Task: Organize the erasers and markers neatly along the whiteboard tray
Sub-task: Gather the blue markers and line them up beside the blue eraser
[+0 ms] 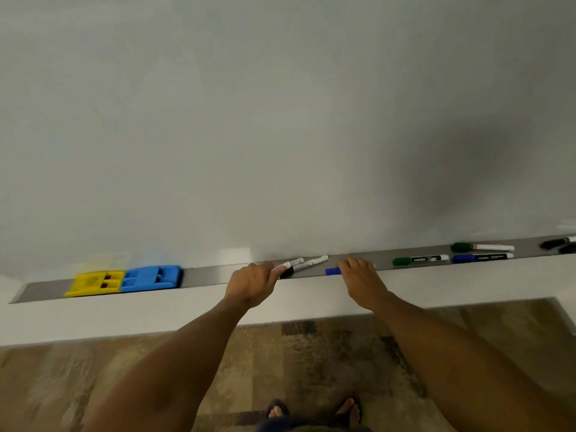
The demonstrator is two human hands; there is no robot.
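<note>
I had my left hand (pixel 252 283) pinching two markers (pixel 304 265) mid-tray (pixel 205 275) to align them, my right hand (pixel 361 277) seemingly covering a blue marker (pixel 332 271), grip unclear.

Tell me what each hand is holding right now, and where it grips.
The left hand grips black-capped markers at their cap ends. The right hand covers the barrel of a blue-capped marker; whether it grips it cannot be told.
</note>
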